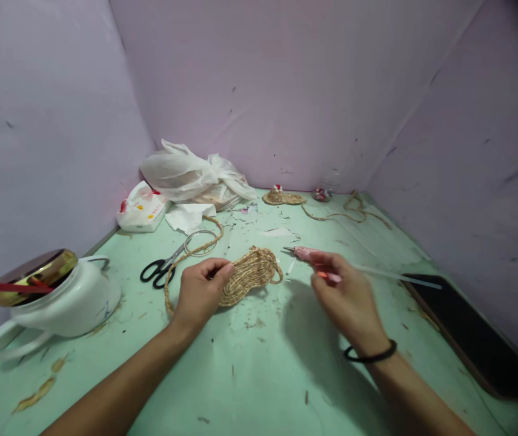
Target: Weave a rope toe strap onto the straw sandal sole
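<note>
My left hand (pixel 203 290) pinches the left end of a coiled straw-rope sole (pixel 252 275), tilted a little above the green table. A small loop of rope sticks out at the sole's right end, and a loose braided rope (pixel 190 251) runs from behind my left hand toward the back. My right hand (pixel 343 290) is closed round a pink glue gun (pixel 304 253), its metal nozzle pointing left toward the sole without touching it. A translucent glue stick (pixel 395 275) extends from the gun's rear to the right.
Black scissors (pixel 152 272) and a clear ring (pixel 200 241) lie left of centre. A white enamel pot (pixel 72 303) stands far left, a dark phone (pixel 468 333) right. Behind are a plastic bag (pixel 195 175), tissue pack (pixel 143 209), finished straw slipper (pixel 283 197) and bead container (pixel 321 194).
</note>
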Demonstrator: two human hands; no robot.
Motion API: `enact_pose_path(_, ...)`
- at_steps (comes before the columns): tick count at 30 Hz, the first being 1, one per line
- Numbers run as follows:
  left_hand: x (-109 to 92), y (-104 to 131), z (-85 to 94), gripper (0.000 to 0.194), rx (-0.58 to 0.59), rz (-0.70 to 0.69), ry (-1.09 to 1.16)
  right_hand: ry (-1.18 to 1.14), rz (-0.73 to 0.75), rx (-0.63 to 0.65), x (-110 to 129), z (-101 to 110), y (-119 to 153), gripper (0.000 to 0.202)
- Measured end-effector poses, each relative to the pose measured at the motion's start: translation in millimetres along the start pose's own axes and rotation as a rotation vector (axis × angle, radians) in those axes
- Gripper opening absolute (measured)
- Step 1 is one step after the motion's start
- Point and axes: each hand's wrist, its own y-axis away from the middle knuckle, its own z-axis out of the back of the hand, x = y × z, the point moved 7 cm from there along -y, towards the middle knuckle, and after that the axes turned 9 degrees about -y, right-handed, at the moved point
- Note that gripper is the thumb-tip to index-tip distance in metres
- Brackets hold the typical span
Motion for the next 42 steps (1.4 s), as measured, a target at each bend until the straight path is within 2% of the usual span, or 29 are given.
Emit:
enact_pose_path(1, 2, -2, 0.2, 0.020, -0.002, 0.015, 0.017, 0.248, -0.011, -0.014, 0, 13, -6, 0.025)
enact_pose_path(3, 7, -5, 0.0, 0.020, -0.009, 0.048, 0.062, 0.651, -0.154, 0.044, -11, 33, -16, 0.033)
enact_pose_path(4, 9, -6, -0.1, 0.020, -0.015, 0.065, 0.087, 0.751, -0.218, 0.086, -19, 39, -20, 0.040)
enact_pose_path(6, 13, -8, -0.6, 0.023, -0.023, 0.093, 0.140, 0.793, -0.296, 0.208, -35, 41, -26, 0.046)
enact_pose_path(8, 16, -9, -2.0, 0.025, -0.014, 0.113, 0.195, 0.747, -0.320, 0.305, -49, 34, -29, 0.042)
enact_pose_path(10, 18, -10, -3.6, 0.026, 0.003, 0.129, 0.246, 0.641, -0.346, 0.331, -59, 25, -31, 0.032)
enact_pose_path(12, 19, -10, -4.4, 0.026, 0.015, 0.145, 0.293, 0.453, -0.418, 0.283, -65, 21, -32, 0.022)
enact_pose_path(16, 22, -12, -6.1, 0.024, 0.033, 0.177, 0.365, -0.153, -0.554, 0.161, -58, 20, -26, 0.012)
enact_pose_path(18, 24, -12, -6.6, 0.023, 0.028, 0.182, 0.371, -0.334, -0.527, 0.179, -44, 18, -21, 0.015)
enact_pose_path(21, 27, -13, -7.1, 0.023, 0.008, 0.183, 0.362, -0.473, -0.355, 0.267, -15, 12, -9, 0.016)
enact_pose_path(24, 31, -12, -8.5, 0.024, 0.000, 0.209, 0.383, -0.387, -0.201, 0.300, 5, 2, 6, 0.021)
enact_pose_path(26, 32, -12, -9.1, 0.025, 0.002, 0.222, 0.401, -0.298, -0.154, 0.295, 10, -4, 14, 0.022)
enact_pose_path(28, 31, -12, -8.9, 0.026, 0.006, 0.218, 0.413, -0.331, -0.149, 0.366, 13, -14, 20, 0.024)
enact_pose_path(32, 31, -12, -7.5, 0.026, -0.002, 0.204, 0.409, -0.605, -0.261, 0.631, 15, -30, 27, 0.034)
enact_pose_path(35, 33, -13, -8.3, 0.023, -0.001, 0.198, 0.410, -0.699, -0.320, 0.703, 17, -32, 29, 0.035)
enact_pose_path(37, 33, -14, -9.0, 0.022, -0.003, 0.197, 0.415, -0.653, -0.272, 0.670, 18, -31, 27, 0.036)
enact_pose_path(42, 30, -12, -11.7, 0.021, 0.026, 0.182, 0.405, -0.379, 0.009, 0.420, 18, -23, 22, 0.041)
